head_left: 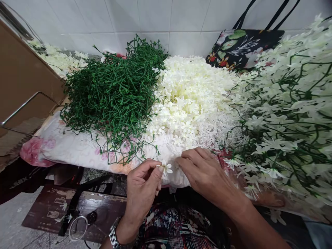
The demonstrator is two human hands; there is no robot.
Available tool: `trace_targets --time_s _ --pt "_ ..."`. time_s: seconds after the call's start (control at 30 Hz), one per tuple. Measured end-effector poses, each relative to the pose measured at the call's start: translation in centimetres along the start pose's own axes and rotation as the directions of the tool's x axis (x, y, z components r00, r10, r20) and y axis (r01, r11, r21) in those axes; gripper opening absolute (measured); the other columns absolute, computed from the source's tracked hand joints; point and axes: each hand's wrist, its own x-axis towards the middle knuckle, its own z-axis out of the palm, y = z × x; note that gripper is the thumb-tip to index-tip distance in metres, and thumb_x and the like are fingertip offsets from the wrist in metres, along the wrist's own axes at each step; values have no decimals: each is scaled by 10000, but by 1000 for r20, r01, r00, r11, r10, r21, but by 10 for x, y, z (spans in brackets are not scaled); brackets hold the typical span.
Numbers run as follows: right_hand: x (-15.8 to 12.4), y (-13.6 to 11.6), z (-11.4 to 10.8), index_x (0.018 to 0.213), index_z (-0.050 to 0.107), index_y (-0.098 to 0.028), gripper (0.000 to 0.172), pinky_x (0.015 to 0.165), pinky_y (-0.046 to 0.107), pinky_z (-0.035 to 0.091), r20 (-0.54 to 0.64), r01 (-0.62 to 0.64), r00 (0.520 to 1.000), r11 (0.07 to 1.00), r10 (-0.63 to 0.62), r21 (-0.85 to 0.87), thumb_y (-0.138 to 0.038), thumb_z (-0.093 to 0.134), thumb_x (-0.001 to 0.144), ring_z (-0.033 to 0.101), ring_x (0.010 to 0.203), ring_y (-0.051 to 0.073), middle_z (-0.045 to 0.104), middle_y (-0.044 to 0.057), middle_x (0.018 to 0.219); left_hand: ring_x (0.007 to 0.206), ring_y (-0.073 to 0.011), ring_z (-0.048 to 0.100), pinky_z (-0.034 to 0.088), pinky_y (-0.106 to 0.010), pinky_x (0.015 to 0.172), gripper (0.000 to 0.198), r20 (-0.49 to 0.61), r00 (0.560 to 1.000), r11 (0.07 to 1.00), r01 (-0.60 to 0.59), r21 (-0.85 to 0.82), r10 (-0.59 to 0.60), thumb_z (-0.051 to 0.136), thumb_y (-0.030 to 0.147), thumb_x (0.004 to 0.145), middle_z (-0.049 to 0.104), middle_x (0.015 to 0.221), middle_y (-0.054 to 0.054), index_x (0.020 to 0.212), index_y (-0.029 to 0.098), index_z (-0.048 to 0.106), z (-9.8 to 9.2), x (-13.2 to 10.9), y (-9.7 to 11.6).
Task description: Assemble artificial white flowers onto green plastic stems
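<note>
Tiled wall [145, 15] at the back, far beyond the fingers; cut off at the top. Cloth [62, 145], pale with pink blooms, spread under both hands; mostly hidden by heaps. Its front edge runs just below the fingers. Strip of it shows left of the left fingers, short of the stems: room there.

Sprays [277, 121], white on green stalks, crowd in right of the right fingers; cut off at the right edge, stalks too tangled to separate. Little room on that side. Stems [111, 93], loose and green, heaped beyond and left of the left fingers. Petals [192, 93], white, piled straight beyond both hands, touching the stems.

Box [26, 65], brown, far left of the fingers; cut off by the left edge. Bench [103, 205], worn brown, below and left of the left fingers, lower than the cloth; partly behind the forearm. Bag [241, 48], floral, beyond the right fingers at the wall; lower part hidden.

Left hand [142, 186]: thumb and forefinger pinch the flower. Right hand [204, 176]: fingers bent together, tips pointing at it, a small gap between; cannot tell whether they grip anything. Filaments [220, 131], fine and white, just beyond its knuckles.

Flower [166, 168], single, white, at the left fingertips; its base hidden by the thumb.
</note>
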Motion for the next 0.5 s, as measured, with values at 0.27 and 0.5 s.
trace_targets --time_s 0.27,0.5 --pt "-2 -5 4 788 573 -131 169 641 301 405 -112 -4 994 989 21 151 -46 446 859 497 700 170 571 65 716 329 -46 386 310 -141 318 207 -22 1000 1000 -10 -13 9 669 352 751 464 390 65 702 151 672 2 2 -4" --pt "-1 -24 -9 797 551 -149 126 539 206 406 -134 -165 957 862 257 479 -72 467 849 497 579 89 534 -7 645 355 -59 427 385 -157 355 171 -61 992 993 -109 41 111 661 325 763 487 418 65 746 158 689 11 -4 -1"
